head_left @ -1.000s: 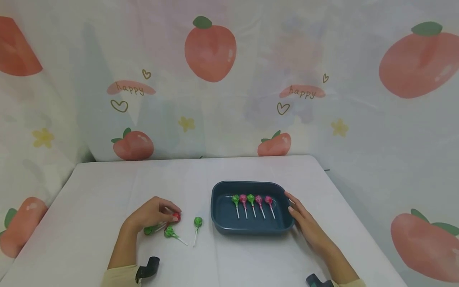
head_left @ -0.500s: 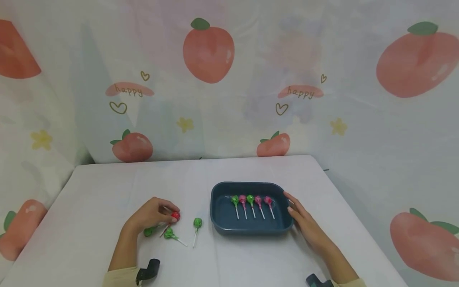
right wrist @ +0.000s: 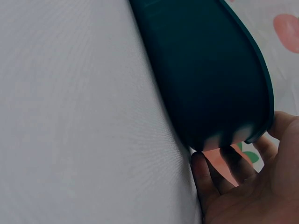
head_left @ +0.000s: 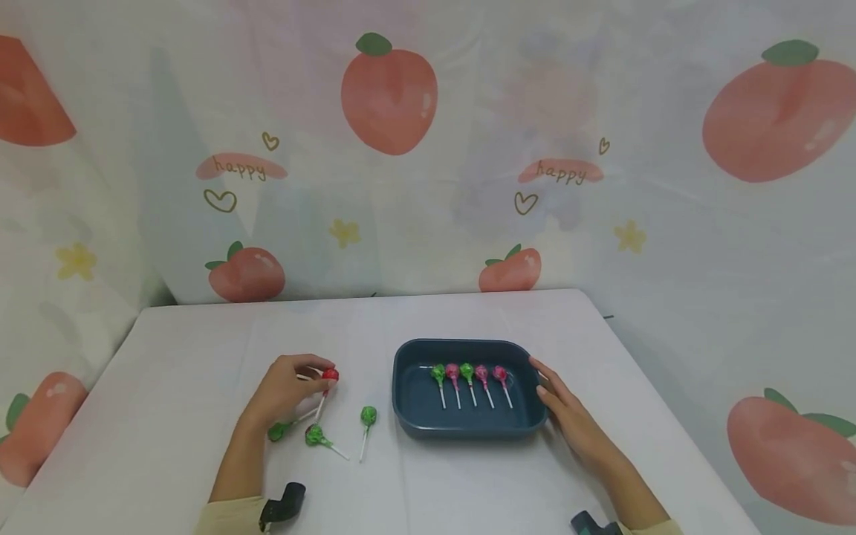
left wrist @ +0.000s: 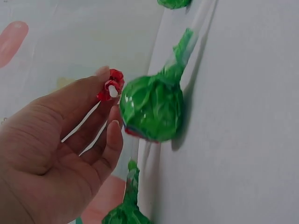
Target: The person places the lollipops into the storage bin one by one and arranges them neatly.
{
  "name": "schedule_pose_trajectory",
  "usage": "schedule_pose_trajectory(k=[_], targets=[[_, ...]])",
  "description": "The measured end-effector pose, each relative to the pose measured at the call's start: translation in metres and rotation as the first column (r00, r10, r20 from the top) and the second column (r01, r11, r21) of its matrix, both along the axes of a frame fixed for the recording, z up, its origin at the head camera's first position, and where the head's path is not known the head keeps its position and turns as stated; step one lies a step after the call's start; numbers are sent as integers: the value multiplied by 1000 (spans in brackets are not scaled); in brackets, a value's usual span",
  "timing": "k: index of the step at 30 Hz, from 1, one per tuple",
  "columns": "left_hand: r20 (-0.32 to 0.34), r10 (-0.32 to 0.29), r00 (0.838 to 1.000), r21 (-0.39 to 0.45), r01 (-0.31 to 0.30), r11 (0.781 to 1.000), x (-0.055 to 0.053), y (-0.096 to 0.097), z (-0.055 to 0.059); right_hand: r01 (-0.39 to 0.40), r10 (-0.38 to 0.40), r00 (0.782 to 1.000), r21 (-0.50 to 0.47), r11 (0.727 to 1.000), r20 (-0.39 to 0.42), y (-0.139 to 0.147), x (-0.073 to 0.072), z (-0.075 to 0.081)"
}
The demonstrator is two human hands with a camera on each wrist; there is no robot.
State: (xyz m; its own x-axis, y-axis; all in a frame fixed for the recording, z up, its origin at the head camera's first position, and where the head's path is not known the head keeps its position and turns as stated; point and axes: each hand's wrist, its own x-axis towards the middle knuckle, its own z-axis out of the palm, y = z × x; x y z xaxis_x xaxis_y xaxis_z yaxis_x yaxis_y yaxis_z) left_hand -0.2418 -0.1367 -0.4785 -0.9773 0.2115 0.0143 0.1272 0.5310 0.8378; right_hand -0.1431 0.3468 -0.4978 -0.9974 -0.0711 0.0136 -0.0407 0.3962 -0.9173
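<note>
My left hand (head_left: 286, 385) pinches a red-wrapped lollipop (head_left: 331, 374) by its head between thumb and fingertips, its white stick slanting downward. In the left wrist view the lollipop's stick end (left wrist: 113, 91) points toward the camera. Below and right of this hand lie green-wrapped lollipops: one partly under the wrist (head_left: 277, 432), a second with its stick to the right (head_left: 314, 435), and a third standing apart (head_left: 368, 415). My right hand (head_left: 575, 420) touches the right end of a dark blue tray (head_left: 468, 429), fingers extended along its outer wall.
Inside the tray, several green and pink lollipops (head_left: 468, 371) lie in a row, heads away from me. A white cloth (head_left: 334, 327) covers the table. Behind it hangs a curtain (head_left: 428, 215) printed with peaches.
My left hand has lifted the red lollipop up off the table, its stick swinging clear of the green ones. The right hand and tray stay in place.
</note>
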Motion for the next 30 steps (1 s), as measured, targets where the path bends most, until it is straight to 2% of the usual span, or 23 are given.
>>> schedule_pose_trajectory(k=[10,20,30], targets=[[-22,46,999,71,-44,996,-4,26,2,-1,1,1000,1,1000,5,1,1,1],[-35,60,998,123,-55,991,-6,56,9,-5,5,1000,-23,1000,5,-1,-1,1],[-51,50,997,177,-41,983,-7,88,19,5,-5,1000,1,1000,-2,0,1,1]])
